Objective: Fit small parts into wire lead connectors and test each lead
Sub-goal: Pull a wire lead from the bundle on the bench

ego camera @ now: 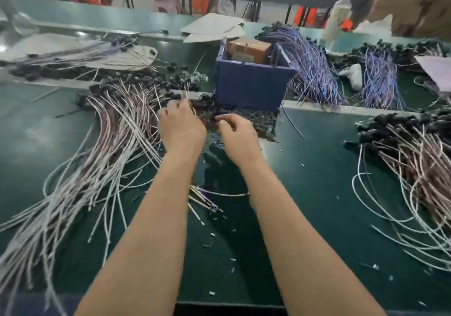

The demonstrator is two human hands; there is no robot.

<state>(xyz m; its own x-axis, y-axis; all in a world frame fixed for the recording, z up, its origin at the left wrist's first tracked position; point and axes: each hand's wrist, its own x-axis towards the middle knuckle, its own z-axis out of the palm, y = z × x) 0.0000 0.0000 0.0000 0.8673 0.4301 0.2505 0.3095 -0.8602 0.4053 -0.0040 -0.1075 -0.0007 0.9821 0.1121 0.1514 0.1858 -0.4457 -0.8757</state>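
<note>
- The left hand's [181, 126] fingers [179, 104] are bent and pinch the end of a thin pale lead [187, 91], which stands up just above them, in front of the blue box's [251, 86] left corner.
- The right hand's [235, 137] fingers [225, 120] curl down onto a heap of small black parts [258, 120] lying against the front of the blue box. Blur hides whether they hold one.
- The two hands are near each other but apart, both forearms stretched forward over the green table [317, 169].
- Left of the blue box a big fan of pale leads [117, 130] spreads toward the viewer, black connectors at its far end.
- Right of the blue box lies a second pile of pale leads [415, 159], and behind that corner a bundle of blue wires [310, 64].
- Tiny loose bits [212, 235] dot the table nearer than the blue box.
- The step appears to be picking up: one lead taken, one small part being sought.
- Next, the part would need bringing to the lead's connector and pressing in squarely. That calls for a fine fingertip hold, since the parts are tiny and heaped together.
</note>
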